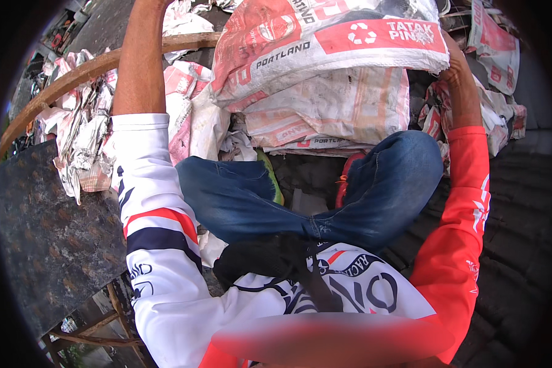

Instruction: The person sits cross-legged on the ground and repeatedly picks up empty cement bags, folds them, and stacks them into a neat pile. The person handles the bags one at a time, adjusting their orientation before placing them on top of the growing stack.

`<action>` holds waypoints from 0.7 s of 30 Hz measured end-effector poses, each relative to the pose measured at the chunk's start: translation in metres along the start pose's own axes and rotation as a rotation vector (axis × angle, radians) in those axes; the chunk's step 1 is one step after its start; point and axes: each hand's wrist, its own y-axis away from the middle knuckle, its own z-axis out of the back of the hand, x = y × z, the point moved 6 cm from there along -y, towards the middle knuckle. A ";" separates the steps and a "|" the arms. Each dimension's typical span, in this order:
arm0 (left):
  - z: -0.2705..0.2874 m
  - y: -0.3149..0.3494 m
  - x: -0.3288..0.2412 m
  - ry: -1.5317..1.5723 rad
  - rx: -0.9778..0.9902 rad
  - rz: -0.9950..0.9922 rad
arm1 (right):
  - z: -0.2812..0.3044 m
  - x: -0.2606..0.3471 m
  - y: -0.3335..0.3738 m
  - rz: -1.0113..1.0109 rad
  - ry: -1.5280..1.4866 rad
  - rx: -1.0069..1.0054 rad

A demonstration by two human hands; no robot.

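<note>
Makeshift workplace, apparently outdoors | stacked sacks [331, 110] | crumpled sacks [87, 147] | wooden pole [73, 73]

The light is bright and soft, like daytime. The white sleeve [172, 297] and the big sack [331, 46] look very bright. Between the jeans [386, 196] it is shadowy, and the ground [521, 208] on the right is dim. Black edges make the picture round, and things bend near them. Most things look clear, but the bottom middle is smeary.
</note>
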 end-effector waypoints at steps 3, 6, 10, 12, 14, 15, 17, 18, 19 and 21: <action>-0.003 0.104 0.147 -0.009 -0.065 0.558 | 0.108 -0.124 0.026 -0.165 0.288 -0.084; -0.011 0.238 0.250 -0.404 0.007 1.167 | 0.162 -0.240 0.065 -0.572 -0.085 -0.231; -0.035 0.330 0.295 -0.425 -0.182 1.203 | 0.177 -0.261 0.097 -0.402 -0.332 -0.451; -0.041 0.335 0.299 -0.540 -0.117 1.173 | 0.172 -0.235 0.099 -0.185 0.266 -0.465; -0.045 0.320 0.292 -0.718 0.031 1.025 | 0.159 -0.221 0.092 -0.084 0.692 -0.485; -0.047 0.310 0.284 -0.838 0.139 0.932 | 0.157 -0.224 0.085 -0.117 0.752 -0.497; -0.044 0.303 0.265 -1.033 0.274 0.901 | 0.152 -0.241 0.062 -0.117 0.629 -0.432; -0.040 0.303 0.254 -1.071 0.293 0.935 | 0.160 -0.252 0.051 -0.110 0.502 -0.503; -0.034 0.307 0.244 -1.102 0.307 1.012 | 0.171 -0.257 0.044 -0.077 0.532 -0.517; -0.028 0.318 0.228 -1.147 0.471 1.134 | 0.193 -0.276 0.028 -0.165 0.605 -0.549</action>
